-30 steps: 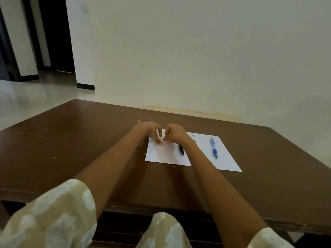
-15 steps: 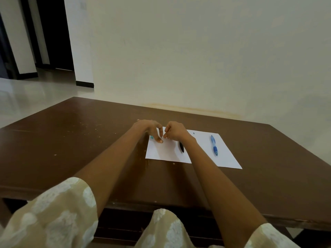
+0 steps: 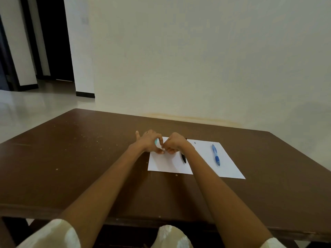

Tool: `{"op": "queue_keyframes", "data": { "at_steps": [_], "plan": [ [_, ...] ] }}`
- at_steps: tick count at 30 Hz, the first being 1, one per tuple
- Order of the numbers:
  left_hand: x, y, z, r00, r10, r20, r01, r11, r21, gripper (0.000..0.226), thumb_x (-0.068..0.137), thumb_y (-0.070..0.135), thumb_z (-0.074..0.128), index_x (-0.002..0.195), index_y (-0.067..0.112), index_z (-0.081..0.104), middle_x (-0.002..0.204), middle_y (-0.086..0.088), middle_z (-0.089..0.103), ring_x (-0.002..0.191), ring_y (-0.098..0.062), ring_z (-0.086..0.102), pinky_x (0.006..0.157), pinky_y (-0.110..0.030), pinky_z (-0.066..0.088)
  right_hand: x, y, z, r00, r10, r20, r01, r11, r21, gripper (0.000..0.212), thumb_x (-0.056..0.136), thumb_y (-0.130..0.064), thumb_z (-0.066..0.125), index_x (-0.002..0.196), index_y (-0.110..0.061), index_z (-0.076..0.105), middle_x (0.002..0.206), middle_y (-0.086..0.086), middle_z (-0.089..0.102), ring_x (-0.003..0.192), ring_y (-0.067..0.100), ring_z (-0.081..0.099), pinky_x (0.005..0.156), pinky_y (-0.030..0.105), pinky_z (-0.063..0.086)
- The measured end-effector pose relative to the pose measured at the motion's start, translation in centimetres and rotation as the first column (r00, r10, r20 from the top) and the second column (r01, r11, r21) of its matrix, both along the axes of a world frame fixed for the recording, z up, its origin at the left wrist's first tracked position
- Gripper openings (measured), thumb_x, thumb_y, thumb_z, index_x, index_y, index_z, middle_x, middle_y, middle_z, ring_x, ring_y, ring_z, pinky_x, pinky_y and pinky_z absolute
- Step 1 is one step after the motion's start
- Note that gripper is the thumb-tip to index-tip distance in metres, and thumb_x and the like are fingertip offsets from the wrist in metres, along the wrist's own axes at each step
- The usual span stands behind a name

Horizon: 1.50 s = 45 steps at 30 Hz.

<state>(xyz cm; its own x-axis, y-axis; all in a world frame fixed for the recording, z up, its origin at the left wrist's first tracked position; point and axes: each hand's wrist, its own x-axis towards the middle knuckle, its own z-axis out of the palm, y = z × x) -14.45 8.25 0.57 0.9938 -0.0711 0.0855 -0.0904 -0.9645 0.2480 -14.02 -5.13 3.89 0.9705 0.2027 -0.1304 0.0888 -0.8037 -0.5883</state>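
Note:
My left hand (image 3: 148, 142) and my right hand (image 3: 176, 143) meet fingertip to fingertip over the far left corner of a white sheet of paper (image 3: 170, 163). Both pinch a tiny thin piece (image 3: 162, 149) between them; it is too small to tell what it is. A teal bit (image 3: 157, 140) peeks out behind my left hand's fingers. A black pen (image 3: 183, 158) lies on the sheet, partly hidden under my right wrist. A blue pen (image 3: 216, 154) lies on the right half of the sheet.
The sheet lies on a dark brown wooden table (image 3: 89, 167) pushed against a pale wall (image 3: 197, 59). A tiled floor and dark doorways (image 3: 53, 51) are at the far left. Patterned sleeves and a knee show at the bottom edge.
The white piece that stood up between my fingertips is now almost hidden as both hands closed in and lowered slightly toward the sheet. The pens have not moved.

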Motion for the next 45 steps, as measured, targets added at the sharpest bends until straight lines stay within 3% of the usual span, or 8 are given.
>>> {"op": "queue_keyframes", "data": {
  "at_steps": [9, 15, 24, 29, 33, 37, 40, 45],
  "plan": [
    [-0.2, -0.2, -0.1, 1.0, 0.001, 0.006, 0.0, 0.999, -0.047, 0.029, 0.074, 0.047, 0.071, 0.096, 0.037, 0.054, 0.146, -0.001, 0.033, 0.14, -0.024, 0.021, 0.109, -0.062, -0.004, 0.2, 0.3, -0.7, 0.996, -0.087, -0.03, 0.088, 0.996, 0.025, 0.025, 0.083, -0.016, 0.07, 0.068, -0.008, 0.052, 0.062, 0.005, 0.053, 0.048, 0.011, 0.049, 0.05, 0.018, 0.044],
    [-0.7, -0.6, -0.3, 0.982, 0.071, 0.173, -0.017, 0.956, -0.292, 0.025, 0.072, 0.043, 0.074, 0.09, 0.04, 0.057, 0.13, 0.009, 0.05, 0.126, -0.014, 0.039, 0.105, -0.05, 0.014, 0.1, -0.2, -0.2, 0.995, -0.102, 0.013, 0.099, 0.984, 0.147, 0.024, 0.086, -0.016, 0.066, 0.099, 0.005, 0.067, 0.084, 0.014, 0.065, 0.053, 0.011, 0.053, 0.062, 0.021, 0.051],
    [-1.1, -4.4, 0.5, 0.9, 0.208, 0.382, 0.022, 0.856, -0.517, 0.014, 0.084, 0.038, 0.065, 0.091, 0.03, 0.074, 0.091, 0.011, 0.073, 0.08, 0.002, 0.051, 0.074, -0.029, 0.016, -1.0, -4.0, 2.1, 0.994, -0.111, -0.021, 0.107, 0.856, 0.506, 0.021, 0.084, -0.005, 0.065, 0.097, 0.01, 0.068, 0.081, 0.015, 0.064, 0.06, 0.014, 0.057, 0.062, 0.02, 0.052],
    [-1.2, -5.9, 0.3, 0.929, 0.268, 0.254, 0.058, 0.573, -0.817, 0.01, 0.081, 0.024, 0.07, 0.09, 0.023, 0.075, 0.088, 0.005, 0.074, 0.086, -0.01, 0.066, 0.09, -0.033, 0.046, -0.7, -5.1, 1.9, 0.991, -0.059, -0.117, 0.119, 0.772, 0.625, 0.024, 0.088, -0.009, 0.063, 0.104, 0.01, 0.066, 0.076, 0.011, 0.065, 0.063, 0.014, 0.06, 0.065, 0.021, 0.055],
    [-1.5, -6.3, 0.9, 0.962, 0.172, 0.213, 0.163, 0.265, -0.95, 0.012, 0.083, 0.008, 0.067, 0.093, 0.015, 0.072, 0.09, -0.001, 0.072, 0.085, -0.013, 0.067, 0.068, -0.019, 0.051, -0.3, -5.7, 2.1, 0.984, 0.021, -0.179, 0.121, 0.659, 0.743, 0.029, 0.092, -0.012, 0.06, 0.111, 0.009, 0.063, 0.084, 0.013, 0.065, 0.073, 0.017, 0.062, 0.077, 0.027, 0.055],
    [-1.2, -6.4, 0.8, 0.979, 0.144, 0.142, 0.125, 0.119, -0.985, 0.013, 0.086, 0.018, 0.065, 0.099, 0.015, 0.069, 0.082, 0.007, 0.068, 0.069, 0.0, 0.062, 0.059, -0.012, 0.047, -0.1, -6.0, 2.2, 0.98, 0.091, -0.179, 0.092, 0.587, 0.804, 0.031, 0.094, -0.017, 0.056, 0.114, 0.007, 0.063, 0.089, 0.013, 0.067, 0.08, 0.02, 0.064, 0.08, 0.027, 0.056],
    [-0.7, -6.3, 0.4, 0.99, 0.129, 0.049, 0.049, 0.007, -0.999, 0.01, 0.087, 0.023, 0.065, 0.096, 0.021, 0.067, 0.09, 0.006, 0.066, 0.079, -0.009, 0.058, 0.072, -0.022, 0.046, 0.6, -6.1, 1.5, 0.99, -0.128, -0.065, 0.136, 0.685, 0.715, 0.031, 0.096, -0.021, 0.053, 0.105, 0.005, 0.068, 0.09, 0.014, 0.068, 0.08, 0.022, 0.064, 0.08, 0.031, 0.057],
    [-0.4, -5.6, 0.1, 0.987, 0.15, 0.051, 0.06, -0.058, -0.997, 0.011, 0.087, 0.019, 0.065, 0.096, 0.013, 0.066, 0.087, 0.001, 0.068, 0.075, -0.012, 0.061, 0.072, -0.025, 0.051, 1.4, -5.6, -0.6, 0.956, -0.206, 0.21, 0.194, 0.978, 0.076, 0.038, 0.091, -0.04, 0.056, 0.07, -0.008, 0.053, 0.08, 0.011, 0.062, 0.075, 0.022, 0.056, 0.073, 0.031, 0.048]
  ]
}}
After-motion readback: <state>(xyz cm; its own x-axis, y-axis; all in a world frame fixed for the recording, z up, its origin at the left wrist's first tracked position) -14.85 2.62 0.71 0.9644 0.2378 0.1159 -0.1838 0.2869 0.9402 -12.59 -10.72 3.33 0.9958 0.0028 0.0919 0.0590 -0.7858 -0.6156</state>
